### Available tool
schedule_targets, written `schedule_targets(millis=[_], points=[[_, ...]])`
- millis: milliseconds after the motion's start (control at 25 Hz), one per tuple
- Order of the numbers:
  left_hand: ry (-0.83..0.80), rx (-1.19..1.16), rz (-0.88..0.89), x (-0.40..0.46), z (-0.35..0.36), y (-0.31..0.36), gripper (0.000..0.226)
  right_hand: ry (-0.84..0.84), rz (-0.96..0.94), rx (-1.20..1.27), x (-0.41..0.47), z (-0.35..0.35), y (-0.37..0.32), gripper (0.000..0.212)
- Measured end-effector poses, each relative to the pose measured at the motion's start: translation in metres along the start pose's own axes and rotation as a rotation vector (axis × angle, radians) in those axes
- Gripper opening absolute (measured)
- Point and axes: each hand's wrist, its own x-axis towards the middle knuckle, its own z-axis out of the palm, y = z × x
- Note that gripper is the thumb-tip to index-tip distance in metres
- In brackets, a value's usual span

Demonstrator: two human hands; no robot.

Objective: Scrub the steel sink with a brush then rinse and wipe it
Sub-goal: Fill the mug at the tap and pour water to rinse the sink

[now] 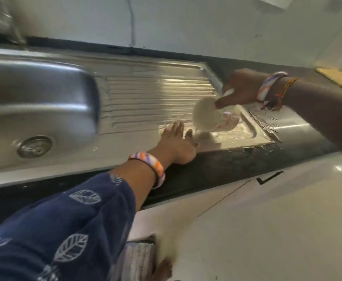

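Set into the dark surface (216,171) is the steel sink (44,102). Its deep bowl is at the left end, with a round drain (34,146) at the bottom. A flat part with ridges (156,98) runs from the bowl toward the right end of the surface.

At the right end of the ridged part, near the front edge, the right hand (241,90) holds a white cup (207,116). The fingers are curled around the cup, and the cup is tipped over on its side with its mouth facing down and left. Water (232,132) lies on the steel under it, white and foamy in the corner. More water shines on the surface just past the sink's right end.

The left hand (178,142) lies flat on the wet steel, just beside the cup and close to the front edge. Its fingers are straight and a little apart, and they hold nothing.

Both wrists wear striped bands (151,167). The left arm has a blue sleeve with white leaves (64,230). A tap (10,23) stands at the back left corner, blurry. White cupboard doors (267,230) are below the surface.
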Motion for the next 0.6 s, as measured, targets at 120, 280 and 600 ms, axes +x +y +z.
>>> schedule_targets(millis=[120, 280, 600], points=[[0.038, 0.009, -0.149, -0.043, -0.004, -0.059, 0.06, 0.029, -0.119, 0.076, 0.009, -0.003, -0.054, 0.055], [0.087, 0.063, -0.389, -0.092, -0.015, -0.123, 0.064, 0.016, -0.185, 0.212, 0.021, -0.005, -0.107, 0.061], [0.159, 0.102, -0.388, -0.092, -0.05, -0.134, 0.067, 0.005, -0.094, 0.631, 0.017, -0.014, -0.063, 0.04]])
